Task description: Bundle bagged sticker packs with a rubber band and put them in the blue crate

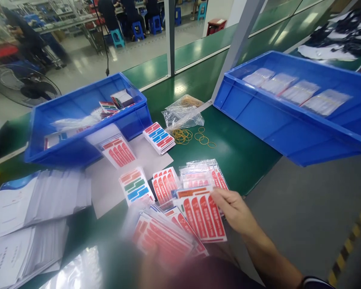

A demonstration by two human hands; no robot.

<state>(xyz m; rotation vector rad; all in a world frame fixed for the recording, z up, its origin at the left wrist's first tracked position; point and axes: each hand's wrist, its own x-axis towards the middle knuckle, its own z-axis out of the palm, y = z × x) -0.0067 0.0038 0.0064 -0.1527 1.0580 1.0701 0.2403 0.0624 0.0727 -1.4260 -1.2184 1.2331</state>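
Note:
My right hand (236, 210) pinches a few sticker sheets (203, 218) printed with red rounded shapes, thumb on their upper right corner. A bundle of similar sheets in clear plastic bags (165, 237) lies fanned out to the left. My left hand (150, 263), badly blurred at the lower edge, grips the near side of this bundle; its fingers barely show. Just beyond are a red sticker stack (165, 184), a stack with red, green and blue shapes (136, 186), and more bagged sheets (198, 174).
Blue bins stand at the left (87, 140) and right (258, 116), both holding bagged items. Rubber bands (183, 136) lie beside a red-and-blue card stack (159, 137). White booklets (57, 196) are piled at left. Grey posts (170, 40) rise behind. People sit across the aisle.

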